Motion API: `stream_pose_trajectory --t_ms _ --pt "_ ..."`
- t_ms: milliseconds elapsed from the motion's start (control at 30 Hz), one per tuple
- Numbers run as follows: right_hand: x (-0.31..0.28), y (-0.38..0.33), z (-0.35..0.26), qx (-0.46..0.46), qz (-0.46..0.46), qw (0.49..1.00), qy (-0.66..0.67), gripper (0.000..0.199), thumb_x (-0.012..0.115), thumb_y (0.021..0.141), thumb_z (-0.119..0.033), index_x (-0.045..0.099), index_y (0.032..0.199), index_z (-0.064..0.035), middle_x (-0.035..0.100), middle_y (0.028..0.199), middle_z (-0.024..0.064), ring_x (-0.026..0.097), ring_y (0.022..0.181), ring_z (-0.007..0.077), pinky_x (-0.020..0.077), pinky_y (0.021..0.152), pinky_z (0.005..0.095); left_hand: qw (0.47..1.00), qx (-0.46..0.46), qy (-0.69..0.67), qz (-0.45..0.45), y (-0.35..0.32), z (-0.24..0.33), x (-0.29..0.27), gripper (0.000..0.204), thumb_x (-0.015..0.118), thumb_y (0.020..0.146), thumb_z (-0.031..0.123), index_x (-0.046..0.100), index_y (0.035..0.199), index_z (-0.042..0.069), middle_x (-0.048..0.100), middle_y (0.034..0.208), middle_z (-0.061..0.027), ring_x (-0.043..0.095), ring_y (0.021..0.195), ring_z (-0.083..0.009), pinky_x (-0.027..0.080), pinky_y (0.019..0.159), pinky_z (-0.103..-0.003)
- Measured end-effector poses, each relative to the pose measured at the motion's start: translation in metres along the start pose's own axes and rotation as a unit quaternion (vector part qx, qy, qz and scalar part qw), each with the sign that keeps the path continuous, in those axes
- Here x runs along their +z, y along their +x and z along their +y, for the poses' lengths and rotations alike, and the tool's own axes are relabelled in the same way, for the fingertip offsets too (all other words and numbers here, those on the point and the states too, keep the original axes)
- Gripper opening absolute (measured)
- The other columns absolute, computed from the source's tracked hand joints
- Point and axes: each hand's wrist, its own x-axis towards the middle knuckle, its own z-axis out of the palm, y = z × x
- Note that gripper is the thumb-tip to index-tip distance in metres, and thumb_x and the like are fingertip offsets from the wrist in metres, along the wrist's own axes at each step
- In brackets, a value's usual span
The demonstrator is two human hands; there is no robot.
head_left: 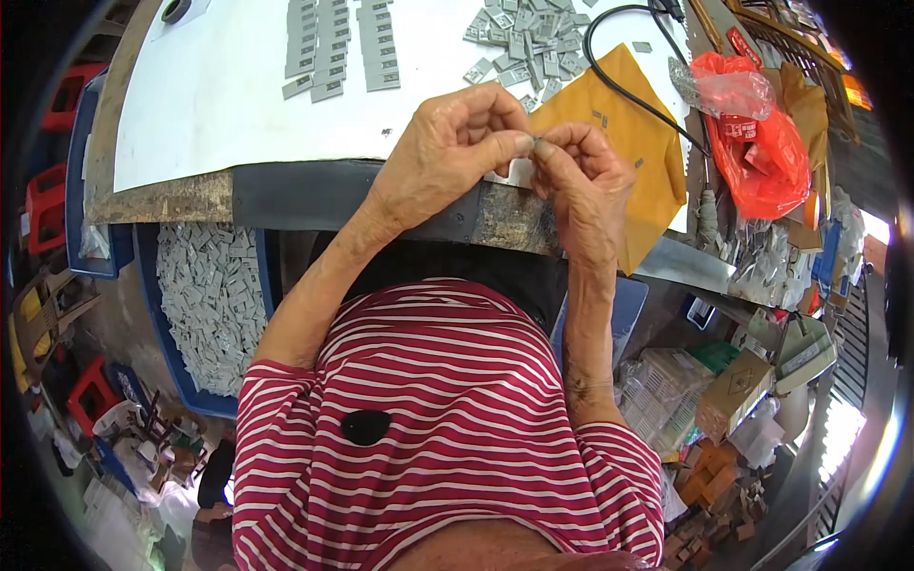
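Close together above the table's near edge, my left hand [455,150] and my right hand [583,181] meet at the fingertips. Both are closed in a pinch around something tiny and greyish; it is mostly hidden, so I cannot name it. Just beside my right hand lies a yellow-brown paper sheet [657,205] with a few tiny dark pieces [639,163] on it. Beyond my hands is a loose pile of small flat grey pieces [533,48]. To the left, similar grey pieces [331,43] form neat columns on a white sheet [209,105].
A black cable [587,48] loops over the brown paper. At the table's right side is a red plastic bag [762,167]. Below left, a blue bin [152,305] holds many grey pieces. Cardboard boxes [735,395] and a white plastic crate [662,390] stand low on the right.
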Motion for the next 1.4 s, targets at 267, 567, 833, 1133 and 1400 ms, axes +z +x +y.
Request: stream_pose_trajectory --t_ms 267,567,833,1133,1400 --pt "-0.004 -0.002 0.002 -0.023 0.042 0.997 -0.065 0.007 0.060 0.077 0.000 0.056 0.083 0.0022 0.055 0.065 0.0008 0.048 0.053 0.0048 0.0371 0.047 0.0174 0.964 0.069 0.231 0.112 0.000 -0.003 0.003 0.009 0.058 0.076 0.003 0.056 0.083 -0.002 0.057 0.070 -0.0072 0.054 0.060 -0.0131 0.043 0.053 -0.025" --pt "-0.013 -0.004 0.006 -0.038 0.054 0.997 -0.037 0.008 0.060 0.077 -0.001 0.056 0.083 0.0015 0.055 0.065 0.0008 0.048 0.052 0.0049 0.0372 0.047 0.0178 0.832 0.179 0.516 0.100 0.011 -0.019 0.015 0.018 0.061 0.070 0.003 0.055 0.087 0.002 0.052 0.082 -0.0113 0.053 0.078 -0.0263 0.042 0.067 -0.034" --pt "-0.013 -0.004 0.007 -0.037 0.055 0.997 -0.026 0.008 0.061 0.077 -0.001 0.056 0.083 0.0016 0.055 0.066 0.0012 0.049 0.052 0.0051 0.0381 0.047 0.0174 0.867 0.202 0.448 0.081 0.013 -0.023 0.013 0.014 0.061 0.068 -0.002 0.051 0.077 0.001 0.054 0.077 -0.0106 0.053 0.074 -0.0287 0.042 0.065 -0.036" --pt "-0.014 -0.005 0.003 -0.038 0.038 0.998 0.017 0.009 0.059 0.078 0.001 0.055 0.085 0.0029 0.056 0.067 0.0034 0.050 0.053 0.0068 0.0388 0.048 0.0185 0.983 0.056 0.150 0.085 0.005 -0.002 0.012 0.034 0.053 0.079 0.001 0.058 0.112 0.009 0.051 0.074 0.0020 0.045 0.066 -0.0068 0.040 0.062 -0.021" --pt "-0.009 -0.007 -0.002 -0.037 0.011 0.998 0.040 0.009 0.059 0.078 0.002 0.055 0.085 0.0033 0.057 0.069 0.0053 0.050 0.054 0.0076 0.0389 0.047 0.0192 0.998 -0.058 -0.026 -0.001 0.000 0.008 -0.002 0.027 0.053 0.081 0.007 0.061 0.105 0.000 0.056 0.080 0.0016 0.046 0.071 -0.0047 0.040 0.069 -0.019"
